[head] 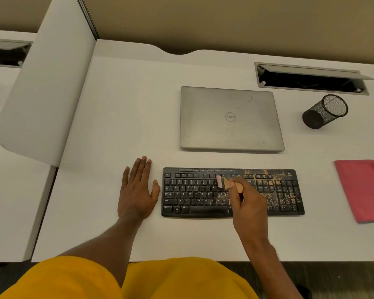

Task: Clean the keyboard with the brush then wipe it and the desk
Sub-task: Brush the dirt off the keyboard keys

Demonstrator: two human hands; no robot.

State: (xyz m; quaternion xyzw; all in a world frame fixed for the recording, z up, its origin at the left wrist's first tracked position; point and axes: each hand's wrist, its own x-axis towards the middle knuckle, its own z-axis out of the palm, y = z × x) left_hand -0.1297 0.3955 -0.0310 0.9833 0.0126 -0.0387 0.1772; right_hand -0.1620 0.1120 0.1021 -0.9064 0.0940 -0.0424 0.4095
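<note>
While gritty, flat keyboard [203, 197] meets wooden brush [227, 184].

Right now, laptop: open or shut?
Shut. The laptop lies flat on the desk behind the keyboard, lid down, logo facing up; no screen shows.

- A mustard-yellow garment [181, 279] fills the lower centre of the frame: plain, smooth cloth with soft rounded folds and a shadowed crease near the middle.
- The left forearm [99, 244] and right forearm [266, 255] are bare up to the wrists.
- The left hand [136, 190] and right hand [249, 210] are bare, fingers included.
</note>
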